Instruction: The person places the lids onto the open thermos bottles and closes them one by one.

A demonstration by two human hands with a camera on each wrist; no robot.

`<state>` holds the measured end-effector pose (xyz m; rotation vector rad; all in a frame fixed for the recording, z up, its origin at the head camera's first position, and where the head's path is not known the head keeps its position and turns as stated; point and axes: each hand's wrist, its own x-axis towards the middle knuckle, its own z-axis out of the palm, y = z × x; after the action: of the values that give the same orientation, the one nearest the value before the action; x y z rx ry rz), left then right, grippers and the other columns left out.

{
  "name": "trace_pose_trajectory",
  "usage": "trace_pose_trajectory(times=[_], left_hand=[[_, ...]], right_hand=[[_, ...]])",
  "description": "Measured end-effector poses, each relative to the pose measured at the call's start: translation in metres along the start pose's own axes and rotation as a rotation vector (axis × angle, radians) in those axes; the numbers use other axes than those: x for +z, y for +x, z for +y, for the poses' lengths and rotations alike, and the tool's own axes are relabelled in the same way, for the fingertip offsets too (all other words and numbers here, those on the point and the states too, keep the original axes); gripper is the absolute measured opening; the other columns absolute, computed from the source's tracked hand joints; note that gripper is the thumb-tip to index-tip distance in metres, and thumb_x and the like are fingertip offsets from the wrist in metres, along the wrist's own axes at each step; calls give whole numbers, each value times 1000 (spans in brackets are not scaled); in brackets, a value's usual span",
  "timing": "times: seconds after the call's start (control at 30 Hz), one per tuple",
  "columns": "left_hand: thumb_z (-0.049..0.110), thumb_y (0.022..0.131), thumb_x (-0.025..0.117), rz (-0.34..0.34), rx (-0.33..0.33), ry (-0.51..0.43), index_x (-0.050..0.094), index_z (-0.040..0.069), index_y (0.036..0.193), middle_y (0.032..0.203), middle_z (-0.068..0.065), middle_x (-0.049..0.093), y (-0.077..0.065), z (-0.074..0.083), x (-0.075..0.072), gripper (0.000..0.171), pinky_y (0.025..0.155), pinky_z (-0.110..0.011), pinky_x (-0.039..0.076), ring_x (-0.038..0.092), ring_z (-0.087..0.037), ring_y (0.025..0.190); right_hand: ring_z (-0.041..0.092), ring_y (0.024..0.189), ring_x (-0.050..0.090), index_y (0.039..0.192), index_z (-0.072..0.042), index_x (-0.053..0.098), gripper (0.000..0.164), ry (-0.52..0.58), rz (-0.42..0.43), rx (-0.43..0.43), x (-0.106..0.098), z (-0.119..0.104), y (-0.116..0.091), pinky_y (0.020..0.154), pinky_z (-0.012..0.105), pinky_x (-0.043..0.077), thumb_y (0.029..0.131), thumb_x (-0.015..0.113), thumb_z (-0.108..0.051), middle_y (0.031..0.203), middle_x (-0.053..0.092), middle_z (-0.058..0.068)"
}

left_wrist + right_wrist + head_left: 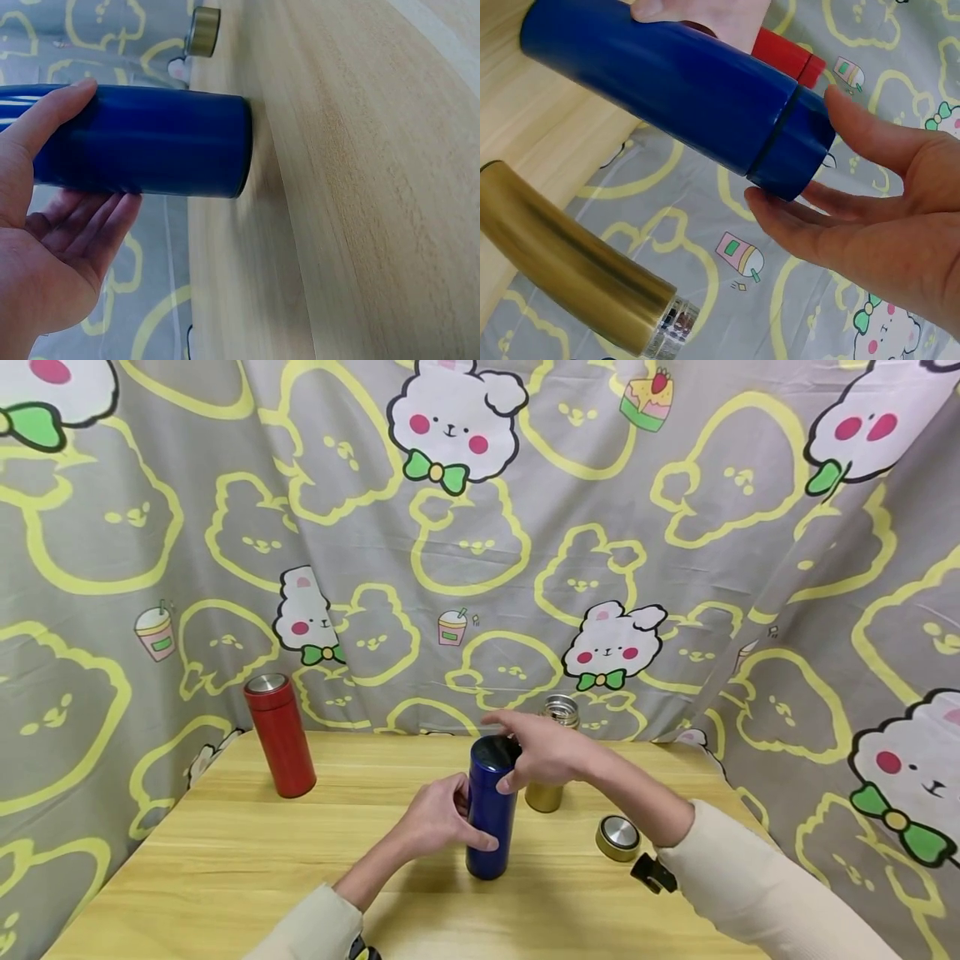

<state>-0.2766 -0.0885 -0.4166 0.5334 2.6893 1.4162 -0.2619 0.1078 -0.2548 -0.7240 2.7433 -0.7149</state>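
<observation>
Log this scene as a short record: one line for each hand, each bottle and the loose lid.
Left hand: holds the blue bottle's body
Right hand: thumb and fingers round the blue lid
Blue bottle: upright, lid on
Gold bottle: upright, uncapped, partly behind the right hand in the head view
Gold lid: on the table, metallic disc up
Red bottle: far left, lid on

Grey cartoon-print curtain [480,568] behind a pale wooden table [225,868]
</observation>
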Motion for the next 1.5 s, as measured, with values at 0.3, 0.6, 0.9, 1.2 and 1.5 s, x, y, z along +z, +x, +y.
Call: trace_pose_trajectory(times=[0.3,0.6,0.9,1.2,1.5], left_hand=[[42,57,98,7,5,-11,59,16,93,85,3,66,0,-1,1,60,67,-32,52,62,-14,77],[45,56,98,31,16,14,58,17,92,83,5,65,-1,0,3,61,65,-31,51,61,-13,75],[45,56,98,46,12,21,58,17,92,82,5,65,-2,1,4,60,64,-31,50,61,-13,74],[45,55,98,58,10,44,57,17,89,81,6,65,-2,1,6,60,63,-30,50,61,-12,74],[46,55,98,78,7,69,54,16,85,78,6,63,-2,2,8,61,60,-28,48,59,-12,71]], right_hand=[[27,107,67,133,-12,63,64,-54,122,-47,8,1,-1,91,42,55,74,88,-8,123,69,14],[24,102,67,127,-10,65,57,-88,197,-70,15,1,-2,93,42,50,74,86,-8,115,72,10],[27,105,65,125,-9,65,55,-119,240,-89,19,3,-3,97,47,41,76,88,-17,112,73,7],[26,103,60,121,-9,63,55,-134,273,-61,23,4,-3,89,45,49,76,88,-28,108,69,9],[24,101,57,119,-11,61,55,-135,300,-6,28,8,-1,83,42,50,78,85,-38,106,66,7]])
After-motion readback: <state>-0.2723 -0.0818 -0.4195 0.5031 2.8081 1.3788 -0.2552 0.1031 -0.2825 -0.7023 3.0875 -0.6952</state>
